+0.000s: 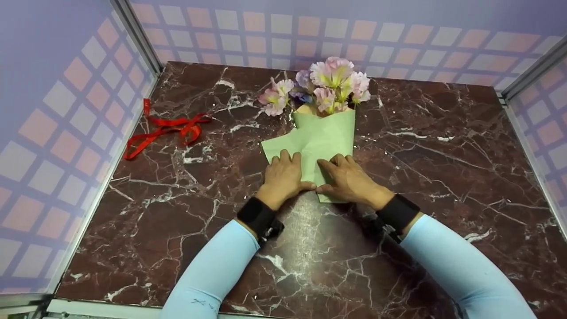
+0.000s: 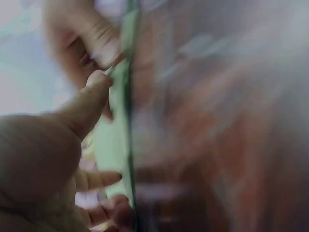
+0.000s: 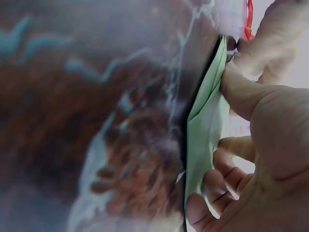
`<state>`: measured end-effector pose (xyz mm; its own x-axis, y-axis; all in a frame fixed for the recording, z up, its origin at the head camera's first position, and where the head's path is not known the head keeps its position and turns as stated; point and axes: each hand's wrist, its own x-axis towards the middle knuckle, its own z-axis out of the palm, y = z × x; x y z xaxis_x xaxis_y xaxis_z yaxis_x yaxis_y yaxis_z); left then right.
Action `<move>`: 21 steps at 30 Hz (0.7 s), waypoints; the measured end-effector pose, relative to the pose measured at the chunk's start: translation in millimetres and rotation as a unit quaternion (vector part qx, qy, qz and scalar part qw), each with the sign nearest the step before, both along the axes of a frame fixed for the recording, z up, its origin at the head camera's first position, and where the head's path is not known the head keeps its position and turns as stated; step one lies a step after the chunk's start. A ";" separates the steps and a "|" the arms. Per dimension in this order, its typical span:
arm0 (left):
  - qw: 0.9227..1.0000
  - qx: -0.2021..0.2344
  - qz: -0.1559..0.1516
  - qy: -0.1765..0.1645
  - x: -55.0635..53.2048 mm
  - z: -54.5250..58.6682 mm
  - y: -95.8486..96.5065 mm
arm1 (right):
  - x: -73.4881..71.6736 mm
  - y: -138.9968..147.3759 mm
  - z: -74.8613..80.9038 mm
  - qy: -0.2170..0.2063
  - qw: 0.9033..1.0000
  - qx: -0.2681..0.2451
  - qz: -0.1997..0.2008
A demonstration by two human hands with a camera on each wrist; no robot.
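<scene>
A bunch of pink and purple flowers (image 1: 333, 73) lies wrapped in light green paper (image 1: 330, 133), blooms toward the back wall. My left hand (image 1: 283, 175) presses the paper's left flap near its lower edge, fingers pointing away from me. On the lower right part rests my right hand (image 1: 352, 179), its fingertips on the paper. The two thumbs almost meet at the lower edge. The right wrist view shows folded layers of the green paper (image 3: 207, 121) under the right thumb and fingertips. Stems are hidden inside the wrap.
A red ribbon (image 1: 159, 130) lies loosely looped at the left of the dark marble-patterned table (image 1: 199, 212). Patterned panels stand at the left, back (image 1: 274, 35) and right. Small white specks lie around the bouquet.
</scene>
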<state>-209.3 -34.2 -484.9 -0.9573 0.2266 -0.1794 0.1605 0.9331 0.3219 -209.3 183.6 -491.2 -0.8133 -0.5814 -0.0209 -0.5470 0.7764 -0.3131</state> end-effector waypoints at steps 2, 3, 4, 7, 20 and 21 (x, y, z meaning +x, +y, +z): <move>1.000 -0.014 0.012 -0.007 -3.2 -3.3 1.1 | -0.7 2.2 -1.9 0.003 1.000 -0.007 0.003; 1.000 -0.014 0.022 -0.015 -5.9 -4.4 -1.1 | -1.2 3.1 -2.9 0.006 1.000 -0.011 0.006; 0.999 -0.005 0.032 -0.028 -8.7 -4.5 -6.0 | -1.4 3.7 -3.9 0.008 1.000 -0.014 0.009; 0.996 0.026 0.059 -0.060 -18.8 -2.9 -31.7 | -1.8 4.3 -5.3 0.011 1.000 -0.025 0.015; 0.987 0.075 0.136 -0.038 -23.0 16.7 -73.6 | 3.5 -0.3 -6.0 0.056 0.998 0.009 -0.013; 0.987 0.078 0.139 -0.030 -20.5 17.9 -71.0 | 4.4 -3.2 -6.6 0.064 0.998 0.013 -0.022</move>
<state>-229.8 -105.2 -467.0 -0.9750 -0.0135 -0.2220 -0.1181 0.8771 0.4655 -204.9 180.4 -497.8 -0.8345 -0.5465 0.0707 -0.5473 0.8071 -0.2216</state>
